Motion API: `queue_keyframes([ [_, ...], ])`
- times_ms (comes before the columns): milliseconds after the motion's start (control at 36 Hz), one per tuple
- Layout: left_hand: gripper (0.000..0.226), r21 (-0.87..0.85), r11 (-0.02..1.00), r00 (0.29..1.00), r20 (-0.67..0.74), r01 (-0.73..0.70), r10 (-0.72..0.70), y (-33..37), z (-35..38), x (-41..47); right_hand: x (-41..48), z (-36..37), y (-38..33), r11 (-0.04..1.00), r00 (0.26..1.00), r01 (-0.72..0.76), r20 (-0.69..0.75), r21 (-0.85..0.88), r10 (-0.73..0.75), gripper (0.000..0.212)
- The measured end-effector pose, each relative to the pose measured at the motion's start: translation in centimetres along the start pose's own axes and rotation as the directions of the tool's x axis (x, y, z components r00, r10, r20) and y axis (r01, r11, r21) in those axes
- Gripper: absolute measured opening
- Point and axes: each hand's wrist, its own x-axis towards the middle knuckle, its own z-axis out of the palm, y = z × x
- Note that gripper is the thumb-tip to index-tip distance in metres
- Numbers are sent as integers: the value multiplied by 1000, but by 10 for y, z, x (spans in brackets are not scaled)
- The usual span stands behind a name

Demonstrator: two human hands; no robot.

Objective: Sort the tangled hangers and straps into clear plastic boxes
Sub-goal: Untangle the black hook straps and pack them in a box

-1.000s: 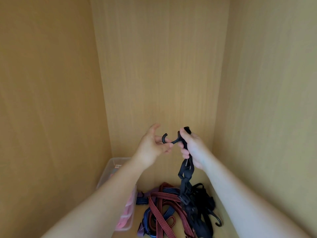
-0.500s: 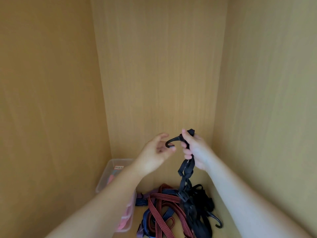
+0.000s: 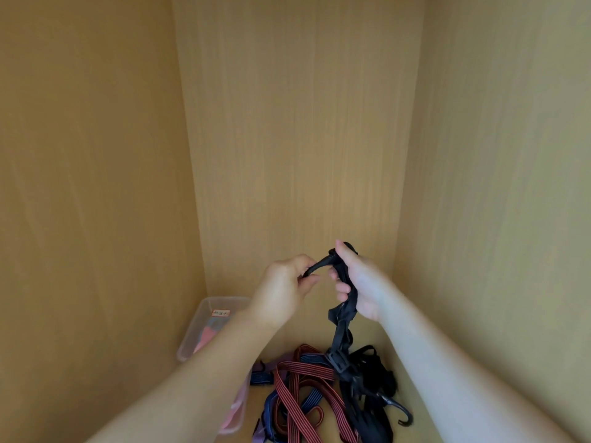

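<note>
**Hook bridges both hands; strap hangs straight down**

The right hand (image 3: pixel 363 282) is curled round the black strap (image 3: pixel 343 318), which drops almost vertically into the tangled pile (image 3: pixel 307 382) below. Its hook (image 3: pixel 319 266) runs leftward to the left hand (image 3: pixel 283 287), whose fingers (image 3: pixel 303 284) pinch the tip. The clear plastic box (image 3: pixel 195 334) lies low on the left, nearer the left hand. Freeing the strap probably means pulling it upward first.

Wooden walls (image 3: pixel 96 187) close three sides; the clear box (image 3: pixel 204 310) and strap tangle (image 3: pixel 303 378) crowd the floor, leaving room above.
</note>
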Motion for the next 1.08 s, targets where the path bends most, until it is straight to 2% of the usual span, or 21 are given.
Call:
queue_keyframes([
  [83, 12, -388, 903, 980, 135, 186, -144, 12, -3, 0, 1, -4, -2, 998, 999, 48, 6, 52, -48, 36],
  [167, 43, -516, 773, 923, 299, 370, -243, 20, -8, 2, 1, -6, -5, 991, 994, 97, 43, 87, -101, 36],
  [194, 47, -555, 724, 906, 339, 409, -252, 21, -9, 2, 0, -7, -6, 990, 992, 112, 54, 83, -117, 37],
  [250, 39, -634, 623, 884, 393, 459, -253, 21, -12, 3, 0, -7, -7, 988, 986, 141, 75, 60, -146, 38],
  [389, 22, -684, 437, 805, 559, 583, -198, 24, -19, 5, -1, -7, -5, 983, 976, 181, 123, -9, -179, 43],
  [528, 16, -662, 369, 740, 662, 652, -121, 23, -25, 2, -5, -8, -5, 978, 968, 190, 182, -82, -173, 48],
  [611, 12, -654, 426, 764, 625, 625, -162, 22, -24, 3, -4, -8, -7, 985, 974, 156, 179, -74, -140, 46],
  [667, 14, -565, 617, 811, 538, 548, -229, 22, -20, 4, -2, -8, -7, 987, 983, 120, 152, -109, -103, 50],
  [722, 16, -391, 816, 880, 389, 427, -273, 22, -15, 6, -1, -8, -7, 989, 991, 71, 119, -133, -55, 52],
  [806, 22, -159, 960, 967, 152, 230, -206, 21, -11, 7, -1, -5, -6, 991, 995, 33, 96, -133, -20, 45],
  [889, 28, 75, 995, 997, 38, 64, -67, 18, -9, 4, -2, 0, -5, 987, 995, 66, 83, -150, -54, 39],
  [944, 34, 87, 995, 999, -11, 46, -45, 16, -7, 2, -2, 2, -4, 982, 992, 105, 82, -154, -94, 37],
  [1028, 38, -168, 965, 979, -1, 203, -206, 16, -7, 4, -5, 0, -6, 983, 986, 150, 87, -103, -141, 34],
  [1083, 27, -366, 871, 945, 117, 327, -306, 17, -9, 7, -5, -4, -6, 984, 982, 168, 95, -59, -162, 33],
])
